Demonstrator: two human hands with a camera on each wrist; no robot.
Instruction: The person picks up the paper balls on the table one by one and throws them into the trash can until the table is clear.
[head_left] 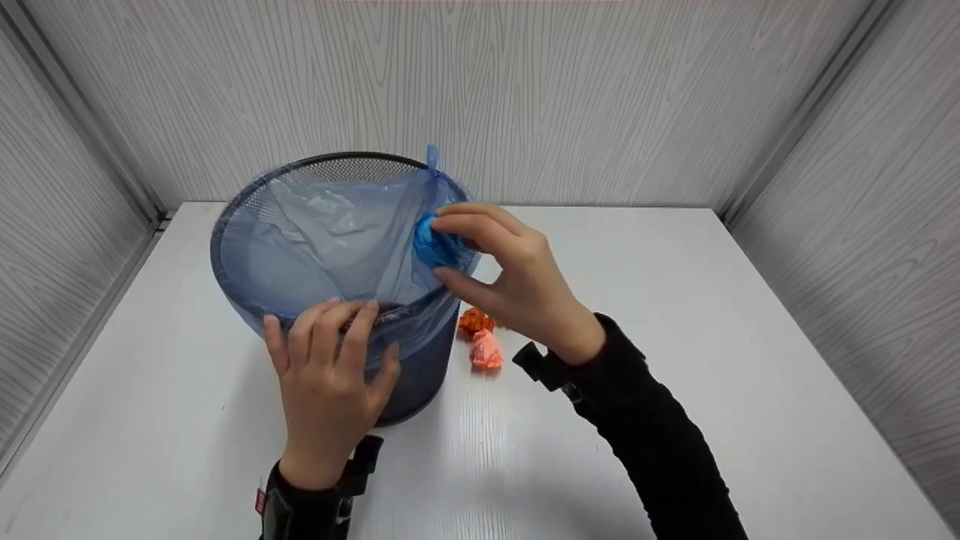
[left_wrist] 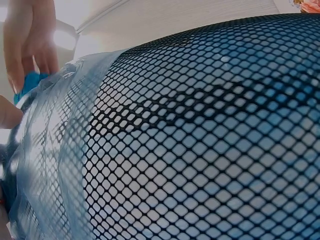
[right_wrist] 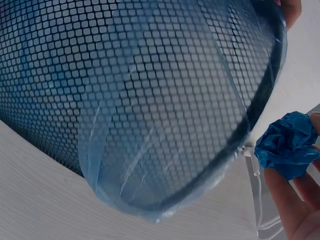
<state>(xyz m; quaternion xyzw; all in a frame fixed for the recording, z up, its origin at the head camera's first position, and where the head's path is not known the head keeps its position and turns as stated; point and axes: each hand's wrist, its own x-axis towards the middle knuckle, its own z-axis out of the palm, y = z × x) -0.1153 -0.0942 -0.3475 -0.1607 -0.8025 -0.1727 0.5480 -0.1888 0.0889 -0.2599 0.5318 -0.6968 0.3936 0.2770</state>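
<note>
At centre frame our right hand (head_left: 517,277) pinches a blue wad (head_left: 435,241) between thumb and fingers, just at the right rim of the bin (head_left: 247,210). Our left hand (head_left: 330,375) curls over the bin's near rim, gripping the liner (head_left: 337,232). Two orange wads (head_left: 480,337) lie on the table (head_left: 712,315), lower right of the bin.
</note>
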